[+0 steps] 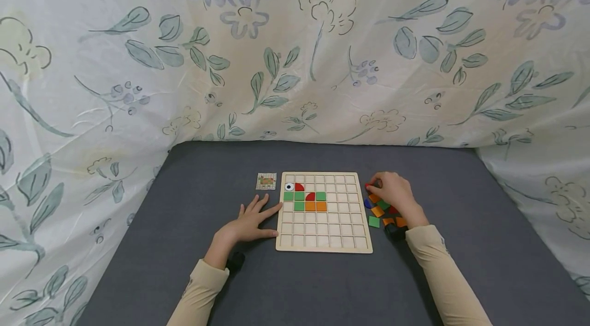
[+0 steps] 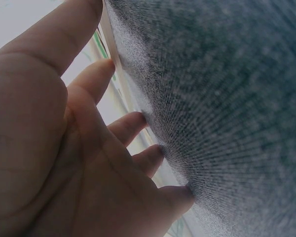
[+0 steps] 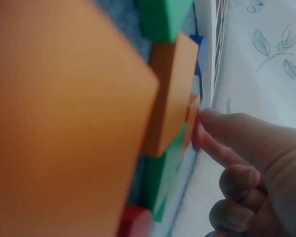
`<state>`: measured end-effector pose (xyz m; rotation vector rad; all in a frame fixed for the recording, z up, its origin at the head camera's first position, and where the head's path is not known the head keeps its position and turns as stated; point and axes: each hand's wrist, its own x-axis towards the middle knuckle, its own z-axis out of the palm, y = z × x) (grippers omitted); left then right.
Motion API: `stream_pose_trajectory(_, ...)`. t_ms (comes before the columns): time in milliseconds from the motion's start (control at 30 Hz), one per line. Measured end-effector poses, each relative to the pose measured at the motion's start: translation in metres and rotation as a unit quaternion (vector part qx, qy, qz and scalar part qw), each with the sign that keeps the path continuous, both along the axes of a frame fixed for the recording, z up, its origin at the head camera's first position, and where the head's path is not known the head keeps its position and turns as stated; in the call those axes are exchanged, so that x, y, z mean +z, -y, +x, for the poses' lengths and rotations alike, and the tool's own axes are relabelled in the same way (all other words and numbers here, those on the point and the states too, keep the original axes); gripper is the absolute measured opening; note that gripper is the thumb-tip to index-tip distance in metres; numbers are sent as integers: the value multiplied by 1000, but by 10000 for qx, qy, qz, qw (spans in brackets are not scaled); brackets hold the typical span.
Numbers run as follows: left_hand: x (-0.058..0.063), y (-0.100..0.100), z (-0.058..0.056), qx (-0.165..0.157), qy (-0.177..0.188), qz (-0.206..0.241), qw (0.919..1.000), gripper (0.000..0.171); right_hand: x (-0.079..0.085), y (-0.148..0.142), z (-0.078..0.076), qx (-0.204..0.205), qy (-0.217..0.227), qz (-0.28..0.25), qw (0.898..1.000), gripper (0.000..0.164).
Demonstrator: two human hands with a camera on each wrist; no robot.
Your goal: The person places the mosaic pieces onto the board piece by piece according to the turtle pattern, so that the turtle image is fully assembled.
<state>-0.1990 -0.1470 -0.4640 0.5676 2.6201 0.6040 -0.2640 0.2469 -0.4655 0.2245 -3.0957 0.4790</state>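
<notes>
Left hand (image 1: 247,224): fingers spread wide; thumb and index at the board's (image 1: 343,231) left edge;
Right hand (image 1: 394,190): narrow pinch on red piece (image 1: 367,186), right of the board, beside loose pieces (image 1: 378,211);
Card (image 1: 266,181): by board's far left corner.

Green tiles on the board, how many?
4: a green tile below the eye tile, another right of it, another beneath that, another above the board's right orange tile. None looks hidden.
</notes>
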Motion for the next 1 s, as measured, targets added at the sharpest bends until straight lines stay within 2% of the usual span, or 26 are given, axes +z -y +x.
stream_pose_trajectory(200,2,-1,1,29,21,28,10000,74,0,-5,0,33,-4,-103,9999,25)
stream_pose_trajectory(500,-1,0,-1,23,-2,10,10000,74,1,-15,-1,199,332,-254,9989,29)
stream_pose_trajectory(767,-3,1,-1,37,-30,34,10000,73,1,-8,-4,156,182,-83,9997,31)
stream_pose_trajectory(1000,-1,0,0,39,-7,10,10000,73,1,-6,-6,243,343,-237,9988,44)
